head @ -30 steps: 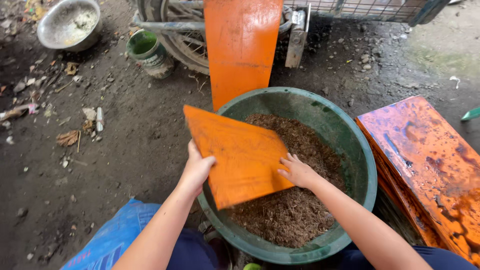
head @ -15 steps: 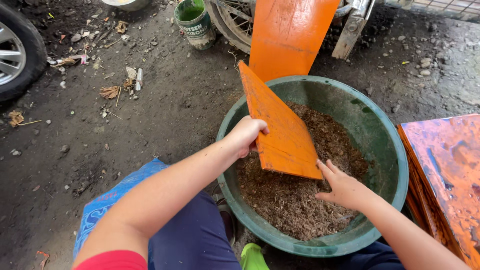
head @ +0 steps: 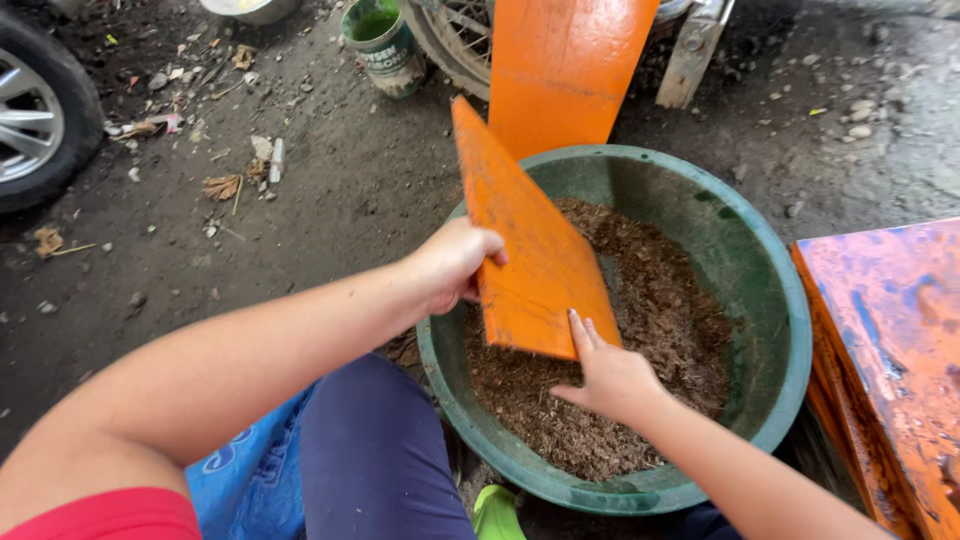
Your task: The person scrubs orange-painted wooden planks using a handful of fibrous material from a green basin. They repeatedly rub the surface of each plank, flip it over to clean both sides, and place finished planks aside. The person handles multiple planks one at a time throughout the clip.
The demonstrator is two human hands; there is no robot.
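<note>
Orange board (head: pixel 530 250) tilted over green basin (head: pixel 770 280), left hand (head: pixel 455 262), right hand (head: pixel 610 375) gripping edges

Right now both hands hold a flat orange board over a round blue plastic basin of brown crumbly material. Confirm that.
Wrong colour: the round plastic basin is green, not blue, as the head view shows. Left hand and right hand do hold the flat orange board over brown crumbly material.

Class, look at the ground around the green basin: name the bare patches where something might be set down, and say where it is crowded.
Bare dirt lies left of the green basin, between it and the car tyre, below the scattered litter. Inside, brown husk shows bare at right. Crowded: the near-left rim, where the left hand and right hand hold the orange board; the orange table hems the right.
</note>
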